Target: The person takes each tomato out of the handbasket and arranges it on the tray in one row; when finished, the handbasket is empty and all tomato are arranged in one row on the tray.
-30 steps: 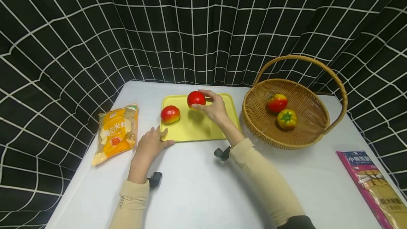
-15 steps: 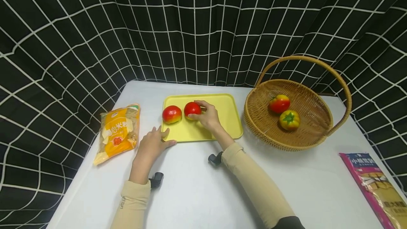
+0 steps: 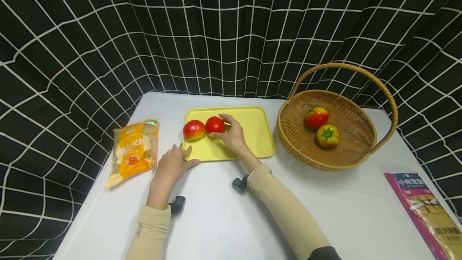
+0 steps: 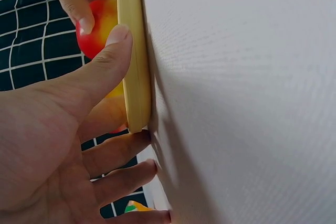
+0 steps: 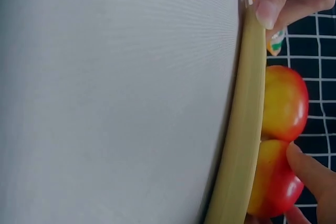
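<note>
My right hand (image 3: 232, 133) holds a toy mango (image 3: 214, 125), round and red with a yellow underside, between thumb and fingers. It sits on the yellow tray (image 3: 249, 139), right up against a second red-and-yellow mango (image 3: 193, 130). In the right wrist view the two mangoes meet side by side, with the right thumb (image 5: 307, 169) on the nearer one. My left hand (image 3: 173, 165) lies at the tray's front left corner with its fingers spread. In the left wrist view, the left thumb (image 4: 105, 66) rests along the rim and other fingertips reach the white table.
To the right stands a wicker basket (image 3: 346, 155) with a tall handle, holding a red-yellow tomato (image 3: 317, 117) and a ribbed yellow-green one (image 3: 328, 136). An orange food bag (image 3: 133, 149) lies left; a pink-edged packet (image 3: 422, 208) lies front right. A black checked curtain (image 3: 231, 31) encloses the back.
My right hand has lowered the mango onto the tray and moved it left until it meets the other mango. The left hand has stayed at the tray corner.
</note>
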`<state>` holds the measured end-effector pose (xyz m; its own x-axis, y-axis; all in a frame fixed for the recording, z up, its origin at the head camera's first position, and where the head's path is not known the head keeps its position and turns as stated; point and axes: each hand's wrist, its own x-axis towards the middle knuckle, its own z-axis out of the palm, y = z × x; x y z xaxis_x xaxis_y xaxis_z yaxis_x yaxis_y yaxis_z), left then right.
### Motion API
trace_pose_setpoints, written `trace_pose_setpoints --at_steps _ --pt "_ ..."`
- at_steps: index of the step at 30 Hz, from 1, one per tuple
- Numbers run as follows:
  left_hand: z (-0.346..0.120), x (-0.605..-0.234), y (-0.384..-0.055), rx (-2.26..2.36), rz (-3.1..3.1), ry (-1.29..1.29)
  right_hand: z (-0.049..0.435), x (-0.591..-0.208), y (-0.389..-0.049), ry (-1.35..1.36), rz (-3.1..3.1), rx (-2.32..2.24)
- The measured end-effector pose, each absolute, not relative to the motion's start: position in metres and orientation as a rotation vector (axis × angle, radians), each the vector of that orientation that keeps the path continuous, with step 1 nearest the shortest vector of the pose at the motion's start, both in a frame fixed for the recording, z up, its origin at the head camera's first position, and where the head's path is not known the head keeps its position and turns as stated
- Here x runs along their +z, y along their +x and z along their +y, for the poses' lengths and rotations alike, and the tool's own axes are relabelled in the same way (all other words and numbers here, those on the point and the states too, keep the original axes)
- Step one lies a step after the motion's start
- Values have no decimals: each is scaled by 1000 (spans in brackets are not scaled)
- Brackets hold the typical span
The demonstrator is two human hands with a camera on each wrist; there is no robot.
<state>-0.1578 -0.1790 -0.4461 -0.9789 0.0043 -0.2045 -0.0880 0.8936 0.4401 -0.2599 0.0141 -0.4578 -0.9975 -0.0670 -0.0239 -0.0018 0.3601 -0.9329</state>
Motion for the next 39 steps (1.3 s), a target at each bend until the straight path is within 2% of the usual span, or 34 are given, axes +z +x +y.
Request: trace_pose_setpoints --at_steps 10,22,30,39 --pt "-178 -446 -156 700 2853 -59 35 -437 -255 -57 2560 -1678" --pt "-176 -445 -154 713 2860 -52 74 -378 -253 -152 2639 -1752" --pt "-178 -446 -155 718 2848 -52 122 -325 -256 -143 2760 -1800" --pt "-178 -447 -156 707 2853 -56 196 -296 -253 62 2831 -1725"
